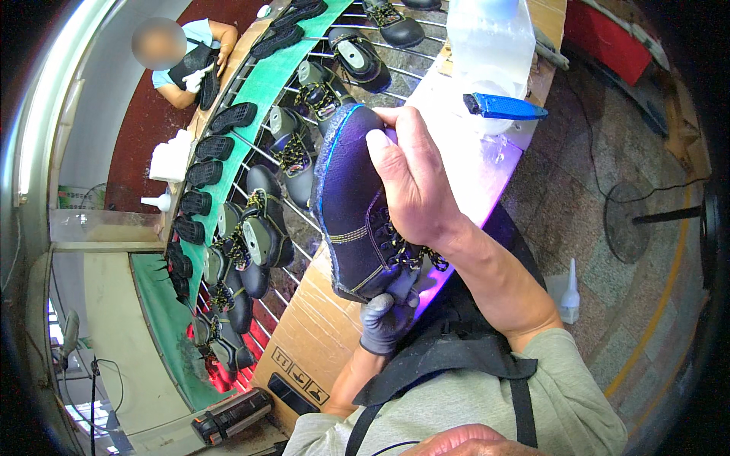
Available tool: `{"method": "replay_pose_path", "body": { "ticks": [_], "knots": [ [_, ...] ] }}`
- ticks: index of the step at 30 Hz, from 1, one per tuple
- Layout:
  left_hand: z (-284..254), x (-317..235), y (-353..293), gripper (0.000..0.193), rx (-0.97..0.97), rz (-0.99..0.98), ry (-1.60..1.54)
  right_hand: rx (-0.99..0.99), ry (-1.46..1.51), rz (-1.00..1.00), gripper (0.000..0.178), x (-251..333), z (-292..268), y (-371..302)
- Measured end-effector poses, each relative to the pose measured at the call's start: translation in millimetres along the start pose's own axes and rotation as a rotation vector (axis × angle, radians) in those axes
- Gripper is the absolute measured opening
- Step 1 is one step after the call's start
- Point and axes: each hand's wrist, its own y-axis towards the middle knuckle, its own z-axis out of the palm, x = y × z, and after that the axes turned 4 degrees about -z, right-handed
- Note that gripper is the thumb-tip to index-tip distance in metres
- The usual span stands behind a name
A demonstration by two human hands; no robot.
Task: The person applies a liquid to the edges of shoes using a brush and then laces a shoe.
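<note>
Between my hands is a dark leather work shoe [353, 201] with yellow stitching and black-and-yellow laces. It is tilted on its side, and a blue-violet sheen runs along its bottom edge. My bare right hand [414, 175] is closed on the toe end, thumb laid over the upper. At the heel end, the fingers of my left hand [382, 323], in a grey glove, are closed round the shoe, partly hidden behind it. A blue-handled brush [506, 106] lies beyond my right hand, by a translucent plastic container [490, 53].
Several similar shoes [262, 228] sit on a metal-bar rack to the left. Black soles [204, 173] line a green strip [255, 99] beside it. Cardboard [304, 327] covers the near bench. A co-worker [194, 64] stands at the far left; a white nozzle bottle [569, 292] is at right.
</note>
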Motion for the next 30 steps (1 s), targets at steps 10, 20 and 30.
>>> {"method": "replay_pose_path", "body": {
  "ticks": [10,20,30],
  "knots": [
    [0,-3,-5,0.091,0.005,-0.017,0.004,-0.066,-0.114,-0.13,0.028,-1,13,-5],
    [-2,-3,-10,0.091,-0.002,-0.005,0.023,-0.066,-0.047,-0.065,0.03,5,15,-9],
    [-3,-6,-13,0.091,-0.006,-0.027,0.023,-0.034,0.007,-0.034,0.033,8,17,-11]
  ]
}}
